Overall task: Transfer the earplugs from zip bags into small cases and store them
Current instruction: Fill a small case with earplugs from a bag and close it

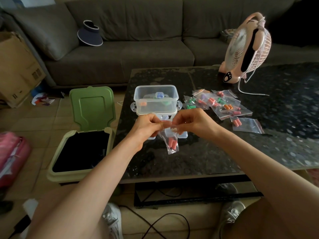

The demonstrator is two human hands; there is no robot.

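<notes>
left hand, right hand on zip bag of earplugs

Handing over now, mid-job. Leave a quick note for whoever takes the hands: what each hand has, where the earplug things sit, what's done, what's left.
Left hand and right hand: both pinch the top of one zip bag, held over the table. Pink earplugs sit low in it. Cannot tell if its seal is open.
Small clear case: on the table under the hands, mostly hidden.
Clear container: just behind the hands.
Done: a few small cases appear stored in the container.
Left: empty this bag into a case, then work through the pile of filled zip bags to the right.
</notes>
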